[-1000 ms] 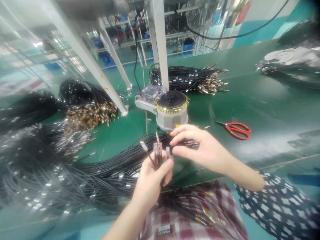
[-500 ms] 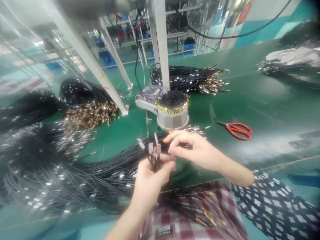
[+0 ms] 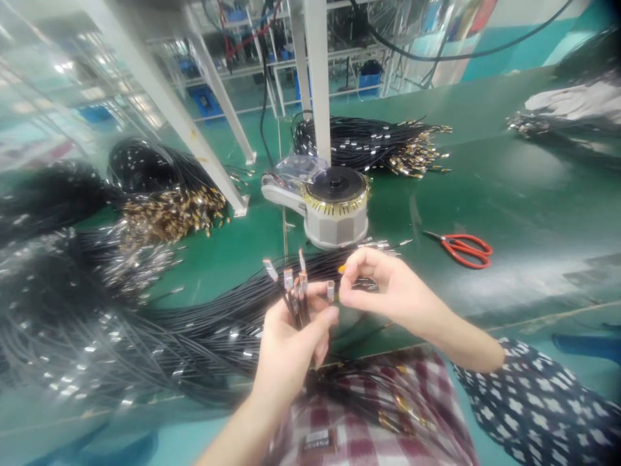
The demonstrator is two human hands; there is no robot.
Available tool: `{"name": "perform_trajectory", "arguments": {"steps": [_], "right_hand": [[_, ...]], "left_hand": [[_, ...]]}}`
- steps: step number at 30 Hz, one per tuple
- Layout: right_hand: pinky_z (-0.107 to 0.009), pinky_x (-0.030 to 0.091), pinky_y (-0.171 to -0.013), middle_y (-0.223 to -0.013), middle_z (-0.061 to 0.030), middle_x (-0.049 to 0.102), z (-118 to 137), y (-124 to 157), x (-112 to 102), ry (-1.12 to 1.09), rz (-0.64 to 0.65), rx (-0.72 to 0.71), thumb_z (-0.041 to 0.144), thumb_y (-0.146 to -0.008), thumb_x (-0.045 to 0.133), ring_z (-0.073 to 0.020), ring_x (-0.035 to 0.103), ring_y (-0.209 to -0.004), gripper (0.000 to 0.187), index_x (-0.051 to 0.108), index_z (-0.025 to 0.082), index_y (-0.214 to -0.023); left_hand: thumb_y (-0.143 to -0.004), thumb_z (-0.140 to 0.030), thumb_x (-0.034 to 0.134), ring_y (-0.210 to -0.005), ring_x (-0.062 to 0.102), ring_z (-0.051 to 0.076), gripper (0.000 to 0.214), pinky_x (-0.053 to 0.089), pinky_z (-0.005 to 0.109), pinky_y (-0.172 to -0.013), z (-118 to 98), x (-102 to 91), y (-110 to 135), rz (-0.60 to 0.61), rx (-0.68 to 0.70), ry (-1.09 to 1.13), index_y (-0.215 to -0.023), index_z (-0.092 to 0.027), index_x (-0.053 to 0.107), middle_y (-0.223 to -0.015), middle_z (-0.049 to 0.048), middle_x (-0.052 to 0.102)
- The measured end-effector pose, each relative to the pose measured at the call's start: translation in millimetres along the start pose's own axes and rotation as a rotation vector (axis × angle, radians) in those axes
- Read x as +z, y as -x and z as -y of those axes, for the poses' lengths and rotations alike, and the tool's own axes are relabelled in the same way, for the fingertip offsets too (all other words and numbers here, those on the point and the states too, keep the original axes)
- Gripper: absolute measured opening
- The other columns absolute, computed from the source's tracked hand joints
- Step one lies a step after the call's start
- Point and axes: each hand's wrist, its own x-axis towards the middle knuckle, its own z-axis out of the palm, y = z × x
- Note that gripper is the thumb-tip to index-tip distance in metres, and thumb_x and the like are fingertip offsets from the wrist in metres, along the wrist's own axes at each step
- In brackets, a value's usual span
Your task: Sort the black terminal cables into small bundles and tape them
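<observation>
Several black cables [image 3: 290, 299] are gripped in my left hand [image 3: 286, 353], their flat metal connectors with orange-edged tips pointing up. One more silver connector [image 3: 330, 290] stands between the fingers of my left hand and those of my right. My right hand [image 3: 395, 288] is closed in a pinch beside that connector. A small yellow piece [image 3: 342, 268] shows at its fingertips; what exactly it is I cannot tell. Just beyond both hands sits a round tape dispenser [image 3: 336, 223] with a black disc and yellow strips round its rim.
Red-handled scissors [image 3: 468, 251] lie right of the dispenser. A large heap of black cables [image 3: 194, 336] spreads left. More bundles with gold ends [image 3: 165, 210] lie behind it, and another bundle [image 3: 359, 142] lies behind the dispenser. White posts [image 3: 317, 84] rise from the green table [image 3: 485, 194].
My right hand has drawn slightly right, away from the cable bunch, and its fingers have closed more. A separate connector now shows between the hands. My left hand keeps its grip on the cables.
</observation>
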Motion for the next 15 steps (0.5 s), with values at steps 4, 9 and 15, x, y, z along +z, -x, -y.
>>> {"name": "perform_trajectory", "arguments": {"steps": [4,9,15], "right_hand": [[-0.029,0.047,-0.075,-0.073,0.0022,0.063,-2.4,-0.6,4.2,-0.037,-0.026,-0.008,0.019,-0.075,0.075,-0.0135,0.059,-0.074,0.022,0.053,0.019,-0.080],[-0.028,0.048,-0.074,-0.073,0.0025,0.063,-4.1,0.6,8.1,-0.064,-0.054,0.006,0.014,-0.073,0.074,-0.0132,0.060,-0.074,0.022,0.054,0.019,-0.079],[-0.028,0.048,-0.073,-0.071,0.0027,0.061,-1.7,-1.4,9.3,-0.054,-0.074,0.017,0.014,-0.072,0.073,-0.0131,0.060,-0.073,0.021,0.053,0.019,-0.076]], "left_hand": [[-0.072,-0.019,0.076,-0.031,0.042,0.002,0.025,0.032,0.015,-0.029,0.3,-0.4,-0.5,0.000,0.012,0.019,-0.096,-0.016,0.068,-0.066,-0.0033,0.060],[-0.073,-0.020,0.076,-0.031,0.045,0.003,0.025,0.035,0.016,-0.028,2.9,-2.8,-0.9,0.020,0.028,0.017,-0.096,-0.018,0.068,-0.072,-0.0026,0.061],[-0.076,-0.020,0.074,-0.032,0.046,0.004,0.024,0.037,0.017,-0.028,5.1,-5.6,-0.7,0.050,0.034,0.005,-0.099,-0.018,0.067,-0.071,-0.0029,0.060]]}}
